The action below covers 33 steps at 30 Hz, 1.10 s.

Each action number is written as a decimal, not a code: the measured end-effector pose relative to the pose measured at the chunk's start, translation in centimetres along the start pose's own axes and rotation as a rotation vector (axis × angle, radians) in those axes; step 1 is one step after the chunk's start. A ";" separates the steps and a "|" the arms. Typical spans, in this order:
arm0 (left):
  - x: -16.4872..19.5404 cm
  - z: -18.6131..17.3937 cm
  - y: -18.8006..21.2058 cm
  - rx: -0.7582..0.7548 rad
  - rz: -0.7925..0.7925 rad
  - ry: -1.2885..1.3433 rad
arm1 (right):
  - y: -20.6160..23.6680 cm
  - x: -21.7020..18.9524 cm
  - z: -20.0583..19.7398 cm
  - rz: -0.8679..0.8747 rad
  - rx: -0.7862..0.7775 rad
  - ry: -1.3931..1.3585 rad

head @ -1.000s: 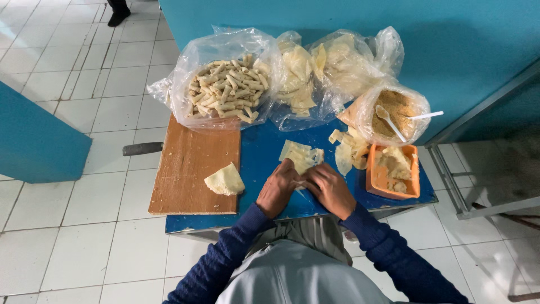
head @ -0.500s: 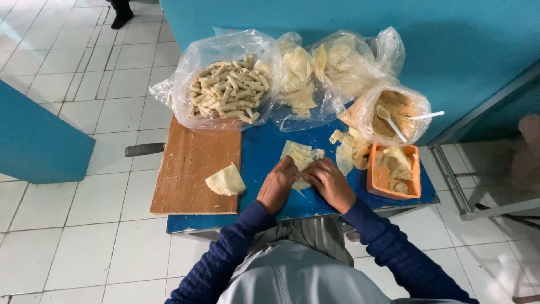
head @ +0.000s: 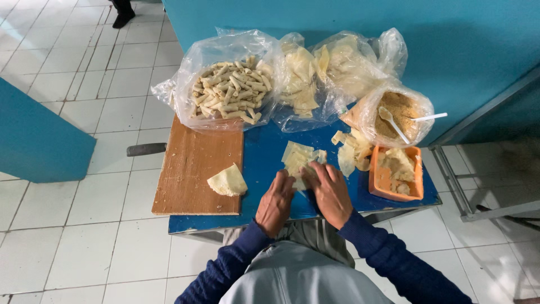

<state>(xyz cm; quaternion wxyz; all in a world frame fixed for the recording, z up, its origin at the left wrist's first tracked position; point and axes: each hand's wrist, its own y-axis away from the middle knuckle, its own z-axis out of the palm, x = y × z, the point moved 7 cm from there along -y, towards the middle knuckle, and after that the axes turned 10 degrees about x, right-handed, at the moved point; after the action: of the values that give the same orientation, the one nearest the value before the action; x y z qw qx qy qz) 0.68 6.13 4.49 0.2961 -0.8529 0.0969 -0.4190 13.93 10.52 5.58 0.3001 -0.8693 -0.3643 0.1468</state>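
Since the earlier frame both hands have slid slightly up the blue table [head: 264, 163] onto the pale wrapper sheet [head: 298, 160], which lies just ahead of the fingers, its length running away from the person. The left hand [head: 275, 204] and right hand [head: 331, 194] sit equally near, fingers curled narrow, pinching its near edge.

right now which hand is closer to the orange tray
Right. The right hand sits just left of the orange tray, a small gap apart. The left hand lies farther left, beyond the right one.
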 end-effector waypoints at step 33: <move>1.3 0.6 0.5 -0.107 0.166 -0.226 | -19.1 4.9 -2.9 0.292 0.051 -1.138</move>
<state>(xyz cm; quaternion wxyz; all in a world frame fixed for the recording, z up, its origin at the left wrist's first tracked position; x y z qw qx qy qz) 2.02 5.45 4.74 0.2929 -0.8983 0.1551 -0.2885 8.28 23.44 19.70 0.0547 -0.6874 -0.3410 0.6389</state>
